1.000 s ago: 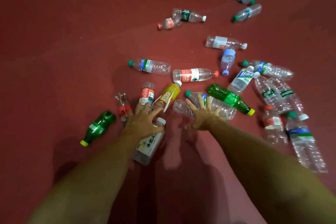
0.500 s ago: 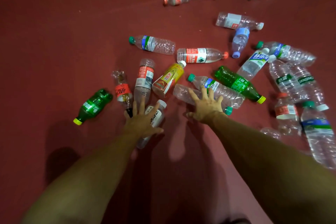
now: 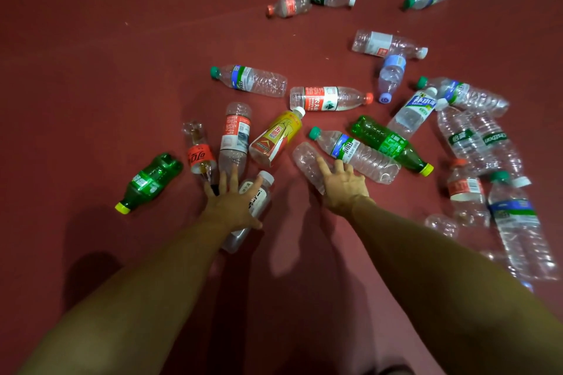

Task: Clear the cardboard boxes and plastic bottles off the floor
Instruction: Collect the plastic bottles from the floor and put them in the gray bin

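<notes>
Plastic bottles lie scattered on their sides over a dark red floor (image 3: 106, 70), thickest toward the right. Both bare arms reach forward and down into the near edge of the scatter.

The left hand (image 3: 228, 210) is flat and wide open, fingers spread and straight, lying across a clear bottle with a white cap and white label (image 3: 260, 192) - nothing is gripped. Its fingertips (image 3: 234, 172) point at the base of a bottle with a red-and-white label (image 3: 234, 137), and a small cola bottle with a red band (image 3: 199, 154) lies just to the left. Farther left, apart from the rest, is a small green bottle with a yellow cap (image 3: 149, 181).

The right hand (image 3: 345, 189) is also open, fingers fanned out over an unlabelled clear bottle (image 3: 304, 158); it seems to touch it, though from this angle it may be just above it. Just beyond its fingers lies a green-capped water bottle (image 3: 355, 154), with a larger green bottle (image 3: 387, 140) beside that. A yellow drink bottle (image 3: 277, 137) lies between the two hands, farther out, its white cap near a red-labelled water bottle (image 3: 329, 98).
</notes>
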